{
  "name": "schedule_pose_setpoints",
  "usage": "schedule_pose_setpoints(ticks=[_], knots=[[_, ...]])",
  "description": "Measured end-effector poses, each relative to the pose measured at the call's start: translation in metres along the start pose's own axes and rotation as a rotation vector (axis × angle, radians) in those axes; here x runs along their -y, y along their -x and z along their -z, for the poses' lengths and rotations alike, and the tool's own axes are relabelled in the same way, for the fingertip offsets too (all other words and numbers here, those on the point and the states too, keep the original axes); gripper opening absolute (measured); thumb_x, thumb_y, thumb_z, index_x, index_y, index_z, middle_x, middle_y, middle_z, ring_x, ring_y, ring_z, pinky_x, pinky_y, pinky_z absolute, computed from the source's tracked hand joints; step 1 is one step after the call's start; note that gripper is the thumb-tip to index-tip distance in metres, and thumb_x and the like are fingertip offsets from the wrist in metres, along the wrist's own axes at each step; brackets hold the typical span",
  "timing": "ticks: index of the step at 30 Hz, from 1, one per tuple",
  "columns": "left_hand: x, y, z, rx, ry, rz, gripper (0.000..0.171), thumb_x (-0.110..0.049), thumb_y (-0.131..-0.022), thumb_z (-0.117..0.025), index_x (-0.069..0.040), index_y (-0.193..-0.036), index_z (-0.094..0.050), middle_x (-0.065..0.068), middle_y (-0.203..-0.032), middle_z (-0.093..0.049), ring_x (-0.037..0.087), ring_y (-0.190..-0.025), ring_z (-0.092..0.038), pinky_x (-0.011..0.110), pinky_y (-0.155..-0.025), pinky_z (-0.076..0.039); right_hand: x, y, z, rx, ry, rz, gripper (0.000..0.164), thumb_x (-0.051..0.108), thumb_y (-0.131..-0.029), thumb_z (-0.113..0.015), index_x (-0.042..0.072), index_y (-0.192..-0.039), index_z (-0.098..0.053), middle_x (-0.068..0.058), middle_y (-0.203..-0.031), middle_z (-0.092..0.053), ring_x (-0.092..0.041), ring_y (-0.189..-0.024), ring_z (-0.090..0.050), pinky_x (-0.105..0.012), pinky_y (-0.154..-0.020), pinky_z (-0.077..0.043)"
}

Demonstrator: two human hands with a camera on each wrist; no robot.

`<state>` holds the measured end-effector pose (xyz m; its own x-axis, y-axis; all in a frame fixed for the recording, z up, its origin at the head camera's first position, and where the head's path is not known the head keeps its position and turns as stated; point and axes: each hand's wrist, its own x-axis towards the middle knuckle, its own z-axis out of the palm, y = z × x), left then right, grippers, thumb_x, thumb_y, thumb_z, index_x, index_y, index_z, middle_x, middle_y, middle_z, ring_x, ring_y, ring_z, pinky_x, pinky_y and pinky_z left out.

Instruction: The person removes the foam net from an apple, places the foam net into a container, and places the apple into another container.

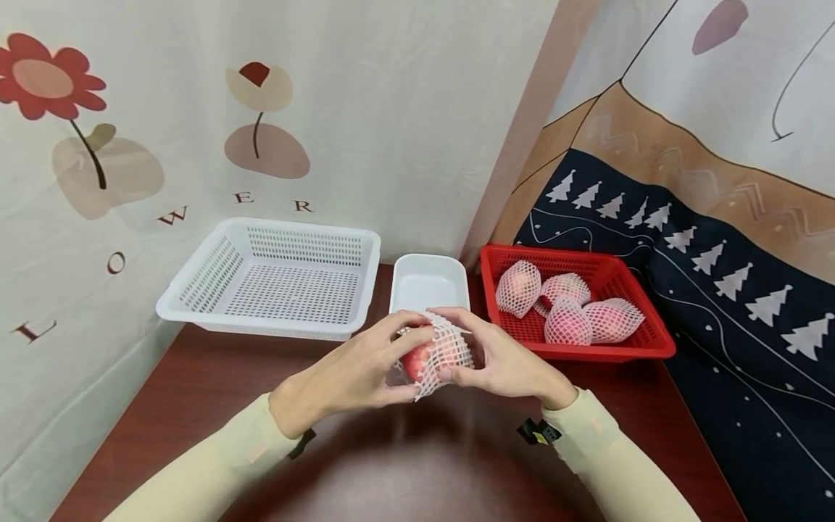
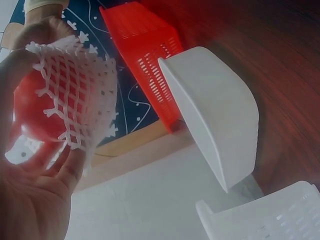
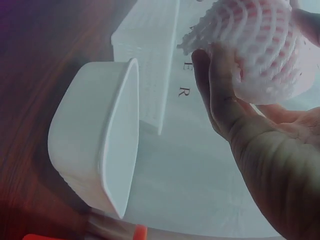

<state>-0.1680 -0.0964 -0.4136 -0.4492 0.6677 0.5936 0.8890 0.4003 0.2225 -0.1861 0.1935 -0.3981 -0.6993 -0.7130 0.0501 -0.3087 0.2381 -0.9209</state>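
Between both hands, above the table, is a red apple (image 1: 414, 364) partly inside a white foam net (image 1: 451, 354). The left hand (image 1: 365, 362) curls its fingers and thumb around the apple's bare left side. From the right, the right hand (image 1: 512, 361) grips the netted side with thumb and fingers. In the left wrist view, smooth red apple skin (image 2: 37, 112) shows beyond the net's open edge (image 2: 82, 92). The right wrist view has the net (image 3: 265, 50) covering most of the fruit on that side.
A white perforated basket (image 1: 270, 328) stands at the left back. Behind the hands is a small white tray (image 1: 430, 279). At the right, a red basket (image 1: 587, 351) contains several fruits in foam nets (image 1: 567, 322). Printed curtains (image 1: 404, 130) hang behind the brown table (image 1: 215, 377).
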Motion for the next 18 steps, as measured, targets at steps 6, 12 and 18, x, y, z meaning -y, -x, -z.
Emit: schedule_pose_setpoints(ticks=[6, 12, 18], knots=[[0.001, 0.001, 0.002, -0.048, -0.024, 0.051, 0.075, -0.024, -0.08, -0.103, -0.016, -0.146, -0.069, 0.015, -0.145, -0.065, 0.02, -0.11, -0.073, 0.03, -0.087, -0.064, 0.005, 0.005, -0.002, -0.07, 0.216, 0.057, 0.093, 0.029, -0.1, -0.091, 0.033, -0.177, -0.041, 0.001, -0.154, -0.068, -0.018, -0.126, -0.077, -0.039, -0.107, -0.069], [-0.001, 0.002, 0.004, -0.062, -0.018, 0.127, 0.061, -0.024, -0.08, -0.098, -0.016, -0.133, -0.071, 0.016, -0.139, -0.063, 0.021, -0.102, -0.072, 0.03, -0.08, -0.062, 0.013, 0.01, -0.007, -0.158, 0.545, 0.206, 0.104, 0.032, -0.096, -0.096, 0.027, -0.181, -0.036, 0.004, -0.169, -0.058, -0.015, -0.15, -0.062, -0.04, -0.129, -0.056], [-0.002, 0.002, 0.004, -0.094, 0.008, 0.177, 0.055, -0.023, -0.081, -0.096, -0.014, -0.129, -0.071, 0.016, -0.137, -0.06, 0.028, -0.119, -0.073, 0.038, -0.089, -0.066, 0.016, 0.008, -0.009, -0.24, 0.69, 0.36, 0.102, 0.015, -0.091, -0.101, 0.013, -0.176, -0.045, -0.008, -0.167, -0.063, -0.025, -0.151, -0.064, -0.038, -0.128, -0.057]])
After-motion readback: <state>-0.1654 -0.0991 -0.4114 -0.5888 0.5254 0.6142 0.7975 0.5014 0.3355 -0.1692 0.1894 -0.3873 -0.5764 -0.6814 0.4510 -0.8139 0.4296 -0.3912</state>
